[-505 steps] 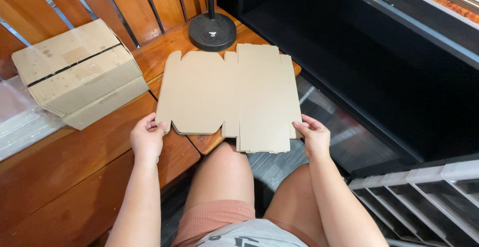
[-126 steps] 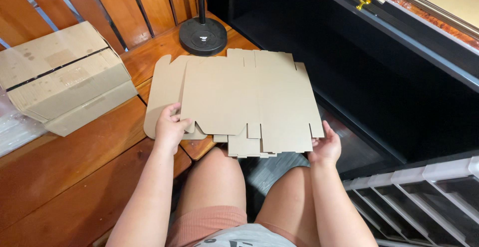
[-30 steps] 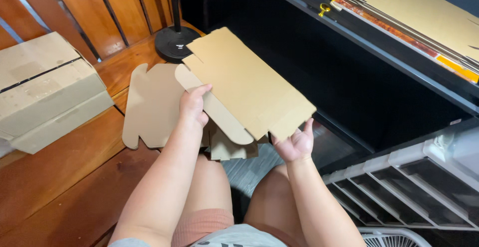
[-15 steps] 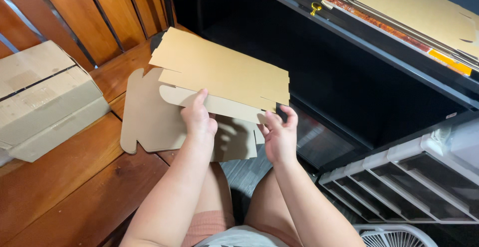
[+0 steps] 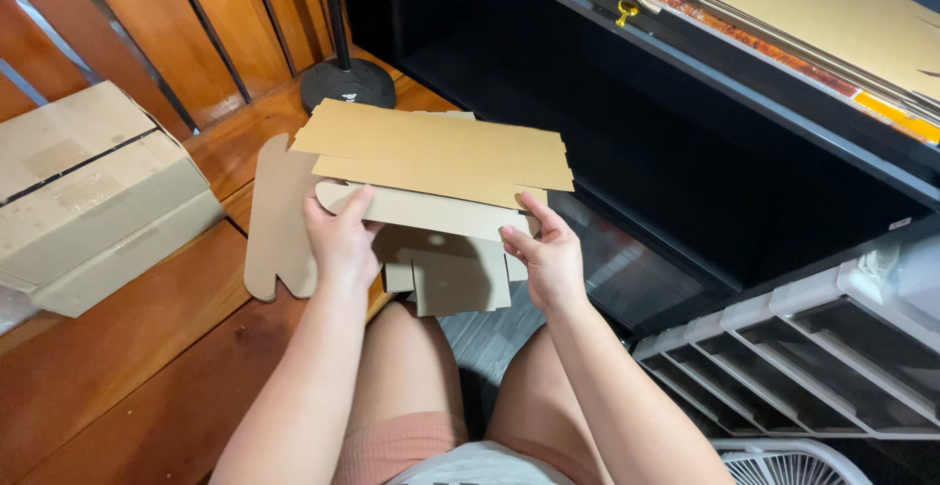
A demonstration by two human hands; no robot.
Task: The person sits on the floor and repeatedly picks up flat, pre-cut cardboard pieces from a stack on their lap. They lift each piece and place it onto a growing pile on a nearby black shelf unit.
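Observation:
A flat die-cut cardboard box blank (image 5: 441,157) is held over my lap, its upper panel folded toward me and nearly level. My left hand (image 5: 343,240) grips a rounded flap at the blank's left side, thumb on top. My right hand (image 5: 543,250) pinches the right end of the folded panel. Smaller tabs (image 5: 455,279) hang below between my hands. The blank's left flap (image 5: 279,221) lies on the wooden bench (image 5: 147,348).
A closed cardboard carton (image 5: 88,196) stands on the bench at left. A black round stand base (image 5: 348,84) sits behind the blank. A dark shelf unit (image 5: 685,123) is ahead, with flat cardboard sheets (image 5: 832,15) stacked on top. Grey plastic drawers (image 5: 803,348) stand at right.
The blank lay flat earlier. Over the last second the large panel came down from a steep tilt to nearly level, and my right hand moved in to its right end.

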